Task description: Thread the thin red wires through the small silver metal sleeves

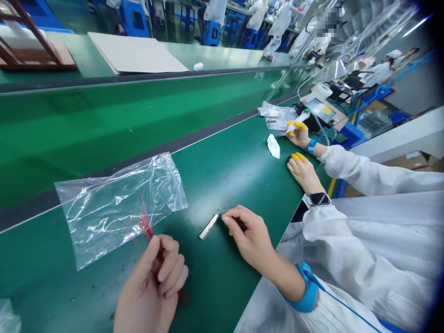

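Note:
My left hand, low in the head view, is closed around a bundle of thin red wires whose ends fan out above the fingers. Beyond it a clear plastic bag lies flat on the green table. My right hand, with a blue wrist strap, pinches at the upper right end of a small black and white strip that lies tilted near the table surface. Whether the fingertips hold the strip itself or something tiny at its end is too small to tell.
A co-worker's hands with yellow finger covers are at the right, one holding a tube. Near them lie a white paper piece and plastic bags. A green channel crosses behind; cardboard rests beyond.

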Motion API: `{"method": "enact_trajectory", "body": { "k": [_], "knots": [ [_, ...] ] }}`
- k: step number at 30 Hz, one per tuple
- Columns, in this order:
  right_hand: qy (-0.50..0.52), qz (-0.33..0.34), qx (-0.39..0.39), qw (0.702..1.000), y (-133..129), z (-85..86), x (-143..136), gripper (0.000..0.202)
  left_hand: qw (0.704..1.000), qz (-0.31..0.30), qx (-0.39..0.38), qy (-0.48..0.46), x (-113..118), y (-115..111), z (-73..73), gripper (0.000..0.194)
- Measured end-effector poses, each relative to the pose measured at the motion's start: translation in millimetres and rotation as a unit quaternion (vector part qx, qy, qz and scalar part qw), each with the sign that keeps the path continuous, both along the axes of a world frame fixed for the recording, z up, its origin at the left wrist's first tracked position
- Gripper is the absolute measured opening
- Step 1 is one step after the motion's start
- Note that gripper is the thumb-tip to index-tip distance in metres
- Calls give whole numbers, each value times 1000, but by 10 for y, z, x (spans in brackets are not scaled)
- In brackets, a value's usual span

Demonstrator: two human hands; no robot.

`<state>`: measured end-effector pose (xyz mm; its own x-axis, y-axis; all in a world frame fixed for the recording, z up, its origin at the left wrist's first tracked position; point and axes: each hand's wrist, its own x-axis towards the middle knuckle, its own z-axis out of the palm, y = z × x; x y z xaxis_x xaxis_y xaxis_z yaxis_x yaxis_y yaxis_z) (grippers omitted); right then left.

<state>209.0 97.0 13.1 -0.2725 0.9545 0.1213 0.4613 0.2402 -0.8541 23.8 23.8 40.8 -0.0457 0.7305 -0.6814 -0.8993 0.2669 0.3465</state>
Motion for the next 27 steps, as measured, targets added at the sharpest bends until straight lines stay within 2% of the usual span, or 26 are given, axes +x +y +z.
{"method": "enact_trajectory", "body": {
  "k": [27],
  "knots": [
    [-35,6,25,999,8,0,-33,16,1000,2,19,5,10,1,28,26]
  ]
}}
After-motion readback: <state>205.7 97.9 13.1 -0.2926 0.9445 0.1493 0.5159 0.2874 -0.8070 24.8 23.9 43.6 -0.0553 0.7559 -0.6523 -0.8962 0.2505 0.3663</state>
